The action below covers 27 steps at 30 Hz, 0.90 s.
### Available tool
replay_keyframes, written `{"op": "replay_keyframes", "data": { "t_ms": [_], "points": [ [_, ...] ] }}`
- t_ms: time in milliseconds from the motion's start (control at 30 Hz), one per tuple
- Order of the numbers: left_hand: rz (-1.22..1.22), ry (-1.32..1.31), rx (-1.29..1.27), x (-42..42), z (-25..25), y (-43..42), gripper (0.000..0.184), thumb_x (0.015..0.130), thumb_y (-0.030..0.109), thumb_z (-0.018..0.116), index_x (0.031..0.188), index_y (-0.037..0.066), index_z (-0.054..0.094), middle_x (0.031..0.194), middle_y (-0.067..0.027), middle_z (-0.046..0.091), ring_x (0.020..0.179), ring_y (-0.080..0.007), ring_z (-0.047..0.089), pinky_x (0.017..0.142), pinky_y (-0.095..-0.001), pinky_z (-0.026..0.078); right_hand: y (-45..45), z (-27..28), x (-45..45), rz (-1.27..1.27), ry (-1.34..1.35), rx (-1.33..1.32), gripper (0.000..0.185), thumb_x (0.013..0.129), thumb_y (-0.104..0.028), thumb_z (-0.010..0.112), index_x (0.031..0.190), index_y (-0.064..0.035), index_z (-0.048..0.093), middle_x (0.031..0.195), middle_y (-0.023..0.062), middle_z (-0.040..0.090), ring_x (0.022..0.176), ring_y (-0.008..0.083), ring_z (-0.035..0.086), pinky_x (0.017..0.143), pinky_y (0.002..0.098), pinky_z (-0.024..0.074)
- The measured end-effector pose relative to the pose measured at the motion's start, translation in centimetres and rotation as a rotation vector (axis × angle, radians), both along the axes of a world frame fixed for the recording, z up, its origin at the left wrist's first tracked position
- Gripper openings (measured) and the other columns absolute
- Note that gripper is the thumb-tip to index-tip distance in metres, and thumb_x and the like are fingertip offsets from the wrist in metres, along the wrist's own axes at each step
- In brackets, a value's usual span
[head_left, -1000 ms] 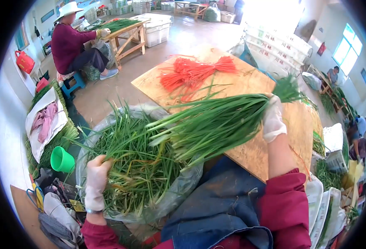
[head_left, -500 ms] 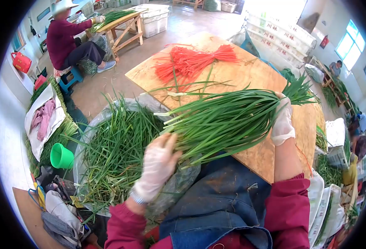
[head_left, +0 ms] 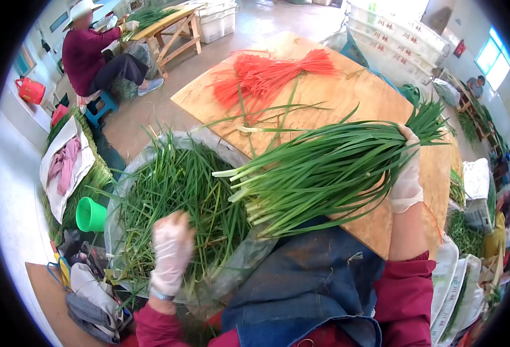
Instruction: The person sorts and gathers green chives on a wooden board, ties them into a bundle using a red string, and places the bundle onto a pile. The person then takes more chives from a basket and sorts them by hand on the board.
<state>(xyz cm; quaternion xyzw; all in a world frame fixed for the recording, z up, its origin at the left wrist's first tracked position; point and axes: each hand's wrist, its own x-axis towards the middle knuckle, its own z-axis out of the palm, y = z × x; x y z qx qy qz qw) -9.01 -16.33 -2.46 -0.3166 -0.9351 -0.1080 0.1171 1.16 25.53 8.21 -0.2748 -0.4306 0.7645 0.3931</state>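
My right hand [head_left: 408,176], in a thin pale glove, is wrapped round a large bunch of garlic chives [head_left: 330,173] near its leafy end. The white stem ends point left, toward a clear plastic bag [head_left: 125,188] of loose green leaves [head_left: 168,185]. My left hand [head_left: 171,251], gloved with bare fingertips showing, hovers over that bag, apart from the bunch. Its fingers look curled in and somewhat blurred; whatever they may hold cannot be made out. Beneath the bunch is a wooden board [head_left: 365,107], with a pile of red ties [head_left: 266,78] on it.
A green cup [head_left: 90,215] stands left of the bag. At the back left, a person [head_left: 87,58] in a hat sits at a wooden bench [head_left: 171,26] with greens on it. White crates [head_left: 397,34] are stacked behind the board. Sacks [head_left: 460,289] lie at my right.
My left hand has left the stem ends and moved left over the bag, its fingers curling in. My right hand and the bunch have shifted slightly right in view.
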Motion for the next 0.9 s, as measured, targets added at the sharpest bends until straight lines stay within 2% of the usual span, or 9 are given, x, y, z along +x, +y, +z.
{"op": "replay_keyframes", "data": {
  "t_ms": [67, 200, 267, 400, 500, 600, 733, 800, 900],
  "points": [
    [-0.199, 0.049, 0.302, 0.5, 1.7, 6.4, 0.038, 0.071, 0.012, 0.068, 0.105, 0.000, 0.058, 0.099, -0.0149, 0.060, 0.089, -0.0292, 0.058, 0.083, -0.0401, 0.042, 0.7, -0.1, -0.1, 0.013, -0.047, -0.034, 0.022, 0.083, -0.020, 0.051, 0.085, -0.0001, 0.061, 0.073, 0.0096, 0.063, 0.059, 0.0220, 0.059, 0.057, 0.0318, 0.0505],
    [-0.281, 0.083, 0.290, -0.7, 0.9, 13.6, 0.028, 0.071, 0.007, 0.067, 0.098, 0.003, 0.060, 0.093, -0.0132, 0.060, 0.087, -0.0292, 0.058, 0.073, -0.0373, 0.046, 2.8, -1.2, 0.0, -0.020, -0.100, -0.056, 0.021, 0.083, -0.019, 0.053, 0.082, -0.0003, 0.060, 0.072, 0.0091, 0.063, 0.057, 0.0216, 0.059, 0.054, 0.0309, 0.0494],
    [-0.296, 0.080, 0.612, -1.4, 0.4, 13.3, 0.013, 0.072, 0.002, 0.062, 0.085, 0.003, 0.061, 0.077, -0.0108, 0.059, 0.072, -0.0253, 0.058, 0.063, -0.0345, 0.046, 2.9, -1.6, 0.4, -0.057, -0.117, -0.051, 0.020, 0.083, -0.019, 0.052, 0.081, -0.0006, 0.060, 0.071, 0.0090, 0.063, 0.057, 0.0215, 0.059, 0.054, 0.0306, 0.0491],
    [-0.082, -0.792, 0.830, -0.5, 3.8, 8.5, 0.008, 0.080, 0.002, 0.057, 0.086, -0.002, 0.062, 0.073, -0.0073, 0.060, 0.059, -0.0123, 0.055, 0.052, -0.0261, 0.043, 1.9, -1.3, 0.4, 0.027, -0.073, -0.094, 0.020, 0.083, -0.019, 0.051, 0.081, -0.0010, 0.060, 0.069, 0.0085, 0.063, 0.054, 0.0215, 0.058, 0.054, 0.0301, 0.0491],
    [0.093, -0.933, 0.776, -0.4, 5.4, 2.0, 0.010, 0.082, 0.005, 0.053, 0.083, 0.000, 0.062, 0.065, -0.0029, 0.056, 0.051, -0.0073, 0.049, 0.044, -0.0210, 0.037, 3.6, -2.4, 0.9, 0.096, -0.051, -0.113, 0.023, 0.084, -0.020, 0.048, 0.083, -0.0006, 0.060, 0.070, 0.0094, 0.063, 0.058, 0.0217, 0.059, 0.058, 0.0306, 0.0504],
    [0.266, -0.900, 0.471, -1.2, 3.1, -6.5, 0.014, 0.079, 0.011, 0.057, 0.078, -0.001, 0.064, 0.062, -0.0079, 0.058, 0.052, -0.0112, 0.053, 0.046, -0.0256, 0.039, 2.2, -2.1, 1.1, 0.036, -0.014, -0.050, 0.025, 0.085, -0.020, 0.046, 0.083, -0.0003, 0.060, 0.071, 0.0100, 0.063, 0.061, 0.0217, 0.060, 0.060, 0.0308, 0.0510],
    [0.410, -0.006, -0.642, -1.2, -2.8, -11.6, 0.010, 0.073, 0.008, 0.058, 0.068, 0.001, 0.063, 0.071, -0.0121, 0.059, 0.069, -0.0284, 0.057, 0.070, -0.0402, 0.043, 3.2, -3.1, 1.3, 0.095, -0.021, 0.003, 0.027, 0.086, -0.021, 0.045, 0.083, 0.0001, 0.060, 0.072, 0.0105, 0.064, 0.061, 0.0214, 0.060, 0.060, 0.0303, 0.0510],
    [0.113, 0.070, -0.145, -0.6, -0.2, -6.1, 0.013, 0.073, 0.007, 0.058, 0.084, 0.001, 0.062, 0.081, -0.0151, 0.059, 0.077, -0.0302, 0.056, 0.073, -0.0429, 0.043, 1.5, -2.0, 1.5, 0.044, -0.054, 0.040, 0.027, 0.086, -0.022, 0.044, 0.083, 0.0001, 0.061, 0.073, 0.0106, 0.064, 0.062, 0.0213, 0.061, 0.060, 0.0304, 0.0511],
    [-0.063, -0.286, 0.278, 0.3, 2.8, 3.2, 0.019, 0.080, 0.014, 0.061, 0.094, 0.001, 0.062, 0.096, -0.0198, 0.061, 0.092, -0.0330, 0.058, 0.082, -0.0416, 0.046, 0.4, -1.6, 1.2, -0.010, -0.055, 0.071, 0.027, 0.086, -0.022, 0.045, 0.084, 0.0003, 0.061, 0.074, 0.0107, 0.064, 0.062, 0.0210, 0.061, 0.060, 0.0304, 0.0510]
  ]
}}
